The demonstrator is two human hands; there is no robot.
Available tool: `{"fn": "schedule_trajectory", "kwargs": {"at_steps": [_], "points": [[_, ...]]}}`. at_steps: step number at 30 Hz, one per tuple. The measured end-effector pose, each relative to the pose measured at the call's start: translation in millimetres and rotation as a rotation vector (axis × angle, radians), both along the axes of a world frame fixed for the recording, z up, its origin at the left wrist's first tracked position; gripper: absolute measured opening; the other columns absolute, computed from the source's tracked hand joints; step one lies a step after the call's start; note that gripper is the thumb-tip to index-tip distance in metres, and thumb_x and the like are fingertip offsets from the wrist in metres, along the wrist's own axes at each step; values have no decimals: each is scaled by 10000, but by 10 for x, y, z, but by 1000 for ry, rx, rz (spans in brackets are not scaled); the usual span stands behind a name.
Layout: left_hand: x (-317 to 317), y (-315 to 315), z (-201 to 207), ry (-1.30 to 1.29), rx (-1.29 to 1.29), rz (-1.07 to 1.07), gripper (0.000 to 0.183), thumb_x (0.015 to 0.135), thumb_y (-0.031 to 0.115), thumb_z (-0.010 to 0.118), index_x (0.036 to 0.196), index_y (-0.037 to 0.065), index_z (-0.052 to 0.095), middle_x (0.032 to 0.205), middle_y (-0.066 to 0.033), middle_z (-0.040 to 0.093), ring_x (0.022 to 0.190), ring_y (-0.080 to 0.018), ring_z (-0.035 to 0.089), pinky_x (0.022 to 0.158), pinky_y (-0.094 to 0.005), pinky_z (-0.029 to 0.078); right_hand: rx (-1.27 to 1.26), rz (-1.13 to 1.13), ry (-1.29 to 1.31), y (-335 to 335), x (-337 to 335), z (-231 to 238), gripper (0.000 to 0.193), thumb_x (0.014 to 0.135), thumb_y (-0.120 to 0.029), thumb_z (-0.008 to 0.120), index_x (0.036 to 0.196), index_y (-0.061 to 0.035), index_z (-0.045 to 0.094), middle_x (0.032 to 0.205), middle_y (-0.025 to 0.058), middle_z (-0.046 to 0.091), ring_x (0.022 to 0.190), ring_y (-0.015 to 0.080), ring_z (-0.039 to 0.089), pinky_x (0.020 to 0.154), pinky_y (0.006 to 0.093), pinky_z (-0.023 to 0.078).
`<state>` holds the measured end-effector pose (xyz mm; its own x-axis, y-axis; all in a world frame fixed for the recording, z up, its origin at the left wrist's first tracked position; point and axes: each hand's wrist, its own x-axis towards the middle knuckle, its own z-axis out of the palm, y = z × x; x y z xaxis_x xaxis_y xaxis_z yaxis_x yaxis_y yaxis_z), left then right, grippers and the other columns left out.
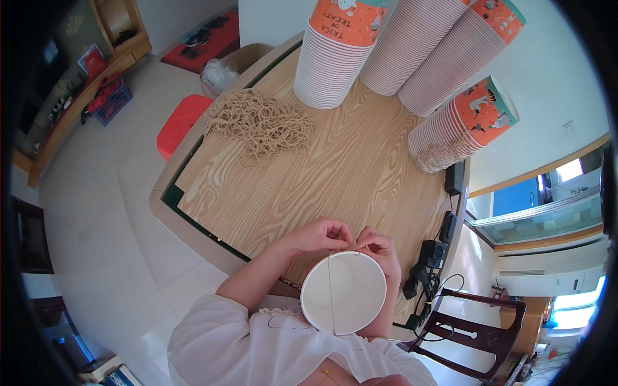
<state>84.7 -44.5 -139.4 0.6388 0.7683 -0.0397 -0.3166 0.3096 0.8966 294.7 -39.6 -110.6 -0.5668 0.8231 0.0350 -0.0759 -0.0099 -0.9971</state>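
Observation:
A white paper cup (315,293) rests against my body at the table's near edge, its open mouth turned up toward me. A thin tan string (332,283) runs across the mouth from rim to rim. At the cup's far rim my left hand (324,235) is closed, thumb and fingertips pinching the string. Beside it, my right hand (381,249) is also closed on the string in a pinch, the fingertips of both hands almost touching. The exact end or knot between them is too small to make out.
A tangled heap of tan strings (261,125) lies at the table's far left. Tall stacks of paper cups (325,71) stand at the back; a shorter stack (444,138) has strings over it. Black power adapters (432,254) and cables line the right edge, near a dark chair (473,331).

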Motion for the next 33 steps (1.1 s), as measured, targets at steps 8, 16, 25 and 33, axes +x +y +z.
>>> {"fn": "schedule_trajectory", "kwargs": {"at_steps": [8,16,25,33], "points": [[38,17,-23,-33,4,9,110,809,59,637,908,31,598,848,6,604,782,-62,555,719,-211,452,96,71,-74,62,-27,11,102,731,-3,684,822,-47,674,781,41,568,759,148,539,681,255,401],[-12,-22,-41,-26,26,57,109,809,55,626,909,35,588,803,15,588,745,-58,550,671,-200,454,48,41,-70,32,-10,39,90,732,-2,682,807,-49,670,774,39,571,752,142,537,675,250,398],[7,-19,30,29,20,-19,149,814,67,632,955,22,616,832,-3,618,772,-69,565,708,-221,456,70,20,-52,25,-28,45,100,695,25,698,768,-37,667,765,35,543,727,122,510,636,218,375],[3,-13,11,-15,-82,102,126,808,97,643,915,33,633,791,4,612,698,-62,543,614,-203,433,0,-73,-82,-17,-169,96,108,725,-14,692,801,-33,617,795,34,552,774,139,527,723,262,408]]}}
